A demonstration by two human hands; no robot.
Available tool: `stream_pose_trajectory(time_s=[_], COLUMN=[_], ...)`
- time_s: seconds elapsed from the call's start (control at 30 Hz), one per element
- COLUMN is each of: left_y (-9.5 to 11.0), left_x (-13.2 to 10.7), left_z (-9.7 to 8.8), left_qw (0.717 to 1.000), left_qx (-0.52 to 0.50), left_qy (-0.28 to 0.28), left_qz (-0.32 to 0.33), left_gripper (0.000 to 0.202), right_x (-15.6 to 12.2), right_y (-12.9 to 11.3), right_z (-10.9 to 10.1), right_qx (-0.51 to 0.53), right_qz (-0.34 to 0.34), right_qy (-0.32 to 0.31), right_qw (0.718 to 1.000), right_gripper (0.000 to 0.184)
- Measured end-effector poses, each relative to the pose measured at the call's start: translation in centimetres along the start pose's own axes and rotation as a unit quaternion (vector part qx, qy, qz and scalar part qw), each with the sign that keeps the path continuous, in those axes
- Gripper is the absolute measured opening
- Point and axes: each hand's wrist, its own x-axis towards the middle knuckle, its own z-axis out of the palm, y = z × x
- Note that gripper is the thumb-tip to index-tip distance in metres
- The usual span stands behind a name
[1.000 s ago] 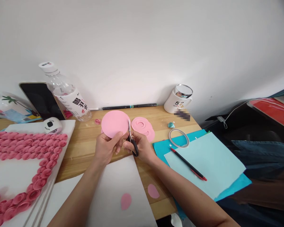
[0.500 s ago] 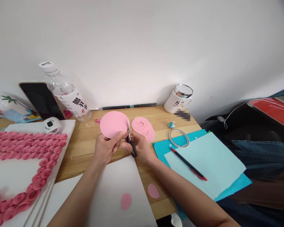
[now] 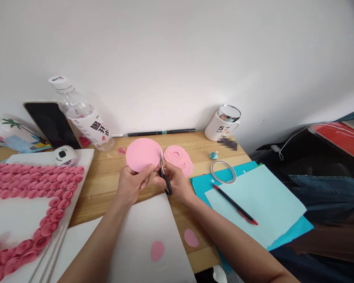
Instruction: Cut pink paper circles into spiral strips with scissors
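So from my remote seat here's the layout: a light wooden tabletop (image 3: 106, 184) against a white wall, with a big white foam board covered in rolled pink paper roses (image 3: 26, 188) on the left and a pale blue sheet of paper (image 3: 259, 204) on the right. Dead centre, held up just above the table's far half, is the flat pink paper disc (image 3: 142, 153). The left hand (image 3: 132, 184) has it pinched by the lower edge, thumb in front and fingers behind. The right hand (image 3: 175, 182) is closed through the loops of a small pair of black-handled scissors (image 3: 164, 173), and the blades point up and sit right at the disc's right-hand rim. I can't tell if the blades are actually biting paper or just touching the edge. Handling-wise, I reckon that disc weighs nothing and flops easily, so a light pinch close to the cutting line looks best, since a hard squeeze would probably crease it. Just right of the disc lies a little stack of spiral-cut pink paper circles (image 3: 178, 157), which look even flimsier. Nearest the camera, a small oval pink paper scrap (image 3: 157, 250) rests on a white sheet.
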Motion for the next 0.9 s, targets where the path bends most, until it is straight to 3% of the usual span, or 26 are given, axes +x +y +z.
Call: stream_pose_trajectory(time_s=[0.6, 0.73, 0.9], left_y=[0.3, 0.2, 0.1], left_x=[-0.1, 0.0, 0.0], left_z=[0.4, 0.3, 0.3], left_qw=[0.998, 0.997, 0.999], left_qx=[-0.064, -0.047, -0.004], left_qy=[0.022, 0.054, 0.044], left_qz=[-0.003, 0.0, -0.016], left_gripper=[0.031, 0.033, 0.025], right_x=[-0.3, -0.3, -0.2], right_y=[0.6, 1.2, 0.6], right_z=[0.2, 0.4, 0.3], right_qx=[-0.007, -0.002, -0.018], right_qz=[0.051, 0.055, 0.028], right_qy=[0.005, -0.001, 0.001], right_qw=[0.999, 0.998, 0.999], right_gripper=[0.039, 0.037, 0.043])
